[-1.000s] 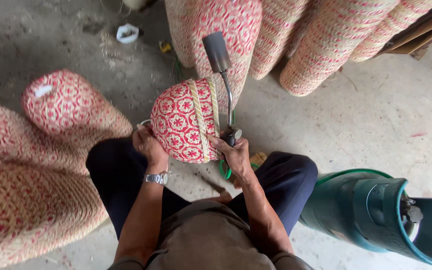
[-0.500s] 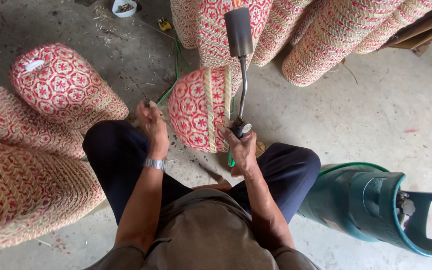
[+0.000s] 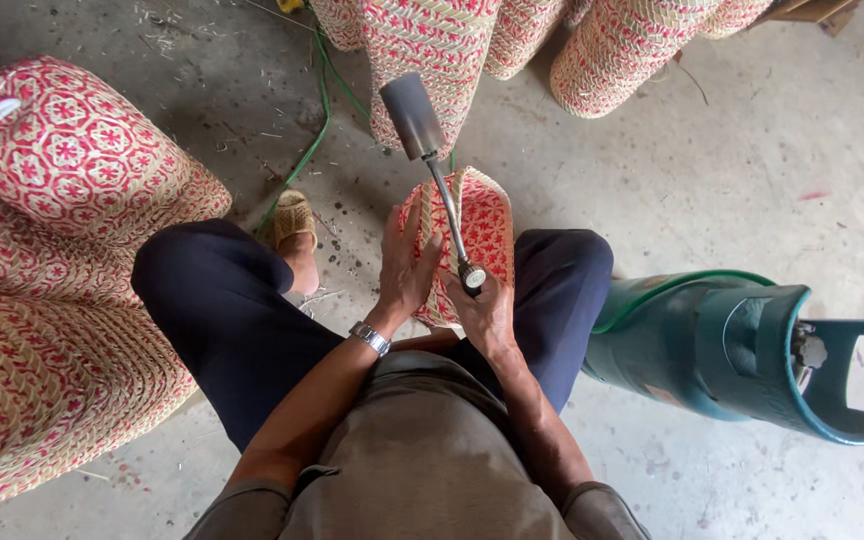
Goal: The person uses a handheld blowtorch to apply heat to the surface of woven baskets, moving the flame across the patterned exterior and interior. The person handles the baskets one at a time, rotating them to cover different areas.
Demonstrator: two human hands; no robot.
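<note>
A red and straw woven basket (image 3: 482,225) stands on edge between my knees. My left hand (image 3: 407,262) lies flat against its left side and holds it. My right hand (image 3: 482,310) grips the handle of a gas torch (image 3: 432,160). The torch's metal tube runs up across the basket, and its dark nozzle points away from me. No flame shows at the nozzle. I wear a watch on my left wrist.
Stacked woven baskets (image 3: 62,260) fill the left side, and more baskets (image 3: 432,40) stand ahead. A teal gas cylinder (image 3: 742,345) lies on its side at my right. A green hose (image 3: 307,150) runs over the concrete floor (image 3: 712,170).
The basket has turned from its round patterned face to its narrow edge and come closer in between my knees. My left hand moved from its far side onto its left face.
</note>
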